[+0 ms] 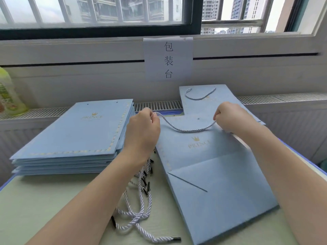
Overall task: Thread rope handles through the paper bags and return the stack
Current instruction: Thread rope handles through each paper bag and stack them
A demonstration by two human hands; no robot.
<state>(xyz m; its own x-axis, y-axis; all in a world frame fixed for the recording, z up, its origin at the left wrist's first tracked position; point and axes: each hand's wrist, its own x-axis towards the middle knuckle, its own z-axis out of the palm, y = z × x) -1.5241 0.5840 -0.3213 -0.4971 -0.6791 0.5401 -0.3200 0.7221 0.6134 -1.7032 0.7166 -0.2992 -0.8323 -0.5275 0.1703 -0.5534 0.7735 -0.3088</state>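
On the flat blue bag (pixel 203 156) | white twisted rope (pixel 184 129) sags | left hand (pixel 141 131), right hand (pixel 230 117) pinch its ends

1 head-worn view looks forward and down, close over the table (pixel 44 200), facing the window (pixel 99 13)
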